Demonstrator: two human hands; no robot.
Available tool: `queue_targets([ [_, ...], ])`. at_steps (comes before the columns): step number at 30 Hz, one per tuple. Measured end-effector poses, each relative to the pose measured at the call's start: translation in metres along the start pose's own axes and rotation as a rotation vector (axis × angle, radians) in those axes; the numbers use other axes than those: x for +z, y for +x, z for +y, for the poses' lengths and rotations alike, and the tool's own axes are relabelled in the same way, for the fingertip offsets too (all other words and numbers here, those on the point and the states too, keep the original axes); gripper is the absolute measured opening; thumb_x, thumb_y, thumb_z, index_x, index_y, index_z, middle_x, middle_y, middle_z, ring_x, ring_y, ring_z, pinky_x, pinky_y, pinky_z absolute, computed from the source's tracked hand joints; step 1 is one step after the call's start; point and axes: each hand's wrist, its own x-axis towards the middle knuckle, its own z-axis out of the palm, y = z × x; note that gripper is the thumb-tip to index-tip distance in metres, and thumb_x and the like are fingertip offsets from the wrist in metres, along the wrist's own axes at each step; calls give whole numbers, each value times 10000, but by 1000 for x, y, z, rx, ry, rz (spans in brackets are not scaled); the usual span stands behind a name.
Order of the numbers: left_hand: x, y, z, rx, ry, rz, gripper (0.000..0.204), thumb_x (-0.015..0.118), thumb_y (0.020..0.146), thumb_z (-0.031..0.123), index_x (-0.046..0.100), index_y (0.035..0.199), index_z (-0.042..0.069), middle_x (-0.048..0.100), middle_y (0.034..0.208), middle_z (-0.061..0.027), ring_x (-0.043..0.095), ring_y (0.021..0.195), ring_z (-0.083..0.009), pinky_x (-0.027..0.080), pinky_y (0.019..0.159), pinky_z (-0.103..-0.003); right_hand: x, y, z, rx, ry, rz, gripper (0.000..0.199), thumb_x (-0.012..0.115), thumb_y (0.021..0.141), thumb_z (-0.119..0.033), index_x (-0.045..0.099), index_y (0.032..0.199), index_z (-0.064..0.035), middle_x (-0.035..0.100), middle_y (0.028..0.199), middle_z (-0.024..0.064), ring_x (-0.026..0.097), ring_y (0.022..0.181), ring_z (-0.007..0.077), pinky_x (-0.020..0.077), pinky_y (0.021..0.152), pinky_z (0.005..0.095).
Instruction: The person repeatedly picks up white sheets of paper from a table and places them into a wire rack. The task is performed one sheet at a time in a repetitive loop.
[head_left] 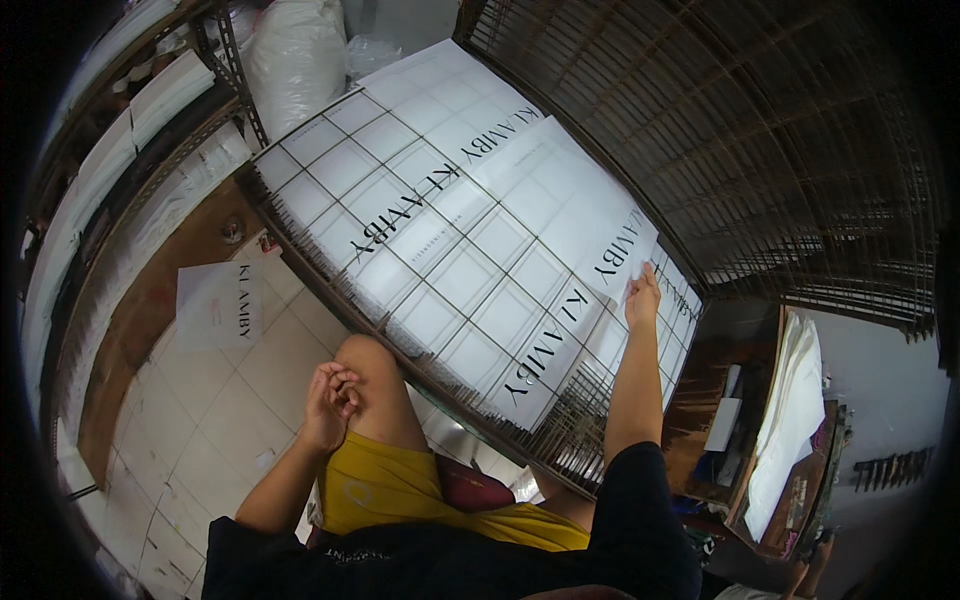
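Head view: right hand [644, 293] at the near right corner of a translucent sheet [560, 205], fingers apparently pinched on its edge; exact thumb contact too small to confirm. Sheet lies mostly flat over the wire rack [570, 420], overlapping other sheets [440, 265] there. Corner hold makes sense to me: thin film, easiest to catch at an edge, and the rack seems to carry the rest of it.

Left hand [330, 398] is off the work, by the left knee, fingers loosely curled, nothing seen in it. Can't tell if it touches the knee. Reads as parked, since one hand seems enough for a sheet this light.

Rack sits tilted across the view, right in front of the person's knees, so most of it looks within arm's reach. More wire racks [720, 130] stand raised behind its far edge, probably swung up to leave the top face accessible.

Materials: sheets are smooth, glossy, frosted-looking plastic, rectangular, with large dark lettering; grid lines read through them. Racks are thin dark metal wire, square mesh, layered at the near edge. Similar sheet on floor [219, 306], flat on pale square tiles [190, 430]. White bulging bag [295, 60], wrinkled, beyond the rack's far left side.
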Motion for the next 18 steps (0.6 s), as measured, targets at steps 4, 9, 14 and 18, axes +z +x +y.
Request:
queue_targets([
  [4, -1, 0, -1, 17, 9, 1, 325, 423, 950, 429, 449, 1091, 138, 571, 968, -55, 525, 664, -118, 336, 505, -197, 6, 1, 5, 55, -152, 90, 583, 407, 759, 123, 412, 1335, 35, 416, 1354, 150, 467, 834, 108, 396, 809, 224],
  [9, -4, 1, -2, -3, 9, -10, 326, 425, 950, 426, 449, 1096, 136, 569, 970, -52, 519, 666, -119, 333, 512, -198, 1, 3, 7, 59, -194, 50, 589, 422, 759, 102, 412, 1342, 20, 378, 1395, 158, 455, 823, 120, 367, 859, 220],
  [14, 1, 0, 2, -27, 37, 10, 320, 425, 950, 425, 449, 1101, 144, 564, 970, -40, 504, 671, -119, 334, 521, -196, -12, 19, 15, 33, -244, 53, 589, 437, 753, 88, 422, 1337, 14, 513, 1152, 76, 443, 760, 96, 376, 715, 202],
  [18, -2, 1, 0, -25, 66, 12, 320, 424, 949, 428, 454, 1098, 147, 560, 968, -35, 492, 686, -118, 342, 537, -194, -23, 32, 22, -34, -336, 54, 573, 450, 751, 77, 445, 1320, 12, 524, 905, 15, 418, 654, 78, 344, 579, 183],
])
